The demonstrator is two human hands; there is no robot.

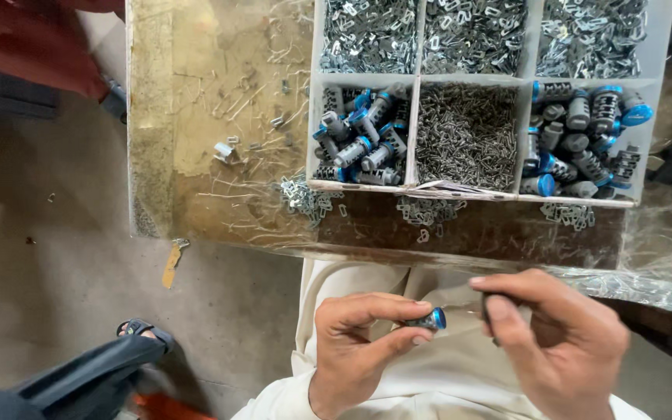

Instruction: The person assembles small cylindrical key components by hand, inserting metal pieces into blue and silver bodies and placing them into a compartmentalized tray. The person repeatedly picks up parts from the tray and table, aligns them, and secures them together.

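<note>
My left hand (359, 346) pinches a small grey cylinder with a blue end (428, 320) between thumb and fingertips, held over my lap. My right hand (558, 342) is curled beside it, fingers closed around a small dark part (490, 305) that is mostly hidden. The two hands are close together, just below the front edge of the worktable (227, 210). On the table stands a white compartment tray (414, 132), its cells holding grey-and-blue cylinders (359, 140), small metal springs or pins (467, 132) and bent metal clips (472, 35).
Loose metal clips (305, 198) lie along the tray's front wall on the plastic-covered tabletop. A second cell of grey-and-blue cylinders (581, 140) sits at the tray's right. A concrete floor (48, 225) is at left, with a sandalled foot (138, 330) and dark cloth at lower left.
</note>
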